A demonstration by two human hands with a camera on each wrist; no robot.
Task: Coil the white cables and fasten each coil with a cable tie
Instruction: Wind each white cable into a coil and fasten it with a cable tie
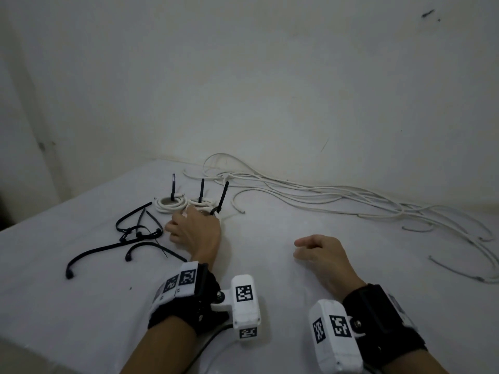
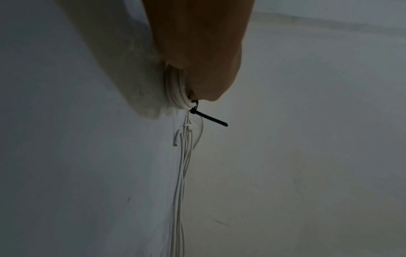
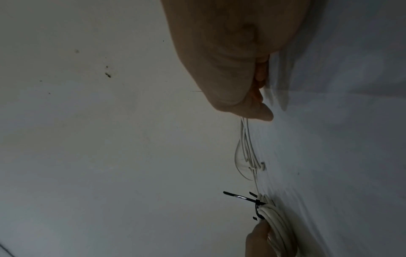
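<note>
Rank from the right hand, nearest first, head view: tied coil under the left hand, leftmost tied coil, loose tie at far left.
From the right hand:
1. Tied coil under the left hand, its tie sticking up, centre-left.
2. Leftmost tied coil, further back-left.
3. Loose tie, far left, near the table edge.

- The left hand (image 1: pixel 195 230) is lying over the nearest coil (image 1: pixel 208 209), covering most of it; how its fingers are lying is not showing.
- In the left wrist view, the hand is hiding all but the coil's edge.
- The loose white cables (image 1: pixel 351 201) are running off the right edge of the head view.
- The right hand (image 1: pixel 321 252) is turning its fingertips out of sight.
- The worktop (image 1: pixel 81 306) is being cut off at the bottom.
</note>
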